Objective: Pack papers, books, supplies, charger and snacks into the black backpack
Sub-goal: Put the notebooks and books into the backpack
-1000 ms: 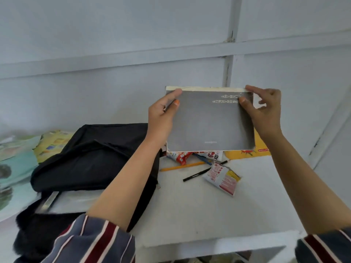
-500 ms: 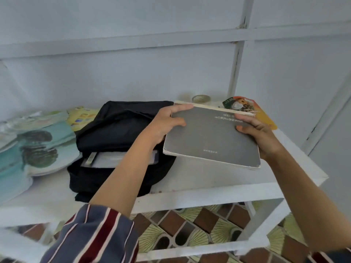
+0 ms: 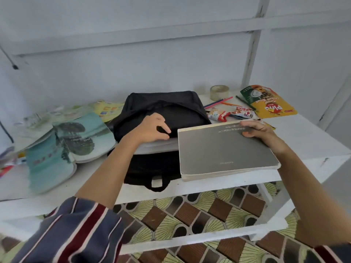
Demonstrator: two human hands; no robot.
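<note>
- A person stands at a white table (image 3: pixel 313 133), both arms reaching forward over it.
- The left hand (image 3: pixel 152 130) has its fingers curled into the upper flap of the black backpack (image 3: pixel 163 109), pinching the fabric and holding the mouth of the bag open.
- Just under that hand, a pale flat item (image 3: pixel 157 146) shows inside the opening; I cannot tell what it is.
- The right hand (image 3: pixel 260 131) grips the far edge of a thick grey book (image 3: pixel 226 149), thumb on the cover.
- The book lies between the two hands, its near edge low over the table and its left edge touching the bag's opening.
- Beyond the right hand lie small snack packets (image 3: pixel 218 115), coloured pencils (image 3: pixel 218 102), a tape roll (image 3: pixel 219 92) and a yellow-green snack pouch (image 3: pixel 269 105), none yet packed.
- Left of the left hand, teal-covered books (image 3: pixel 76 137) lie spread on the table, also unpacked.
- The step in hand looks like loading the grey book, early in the packing.
- The next move probably calls for the left hand to lift the flap higher while the right slides the book leftward into the mouth, on top of the pale item, taking care that its corner does not catch on the fabric edge.
</note>
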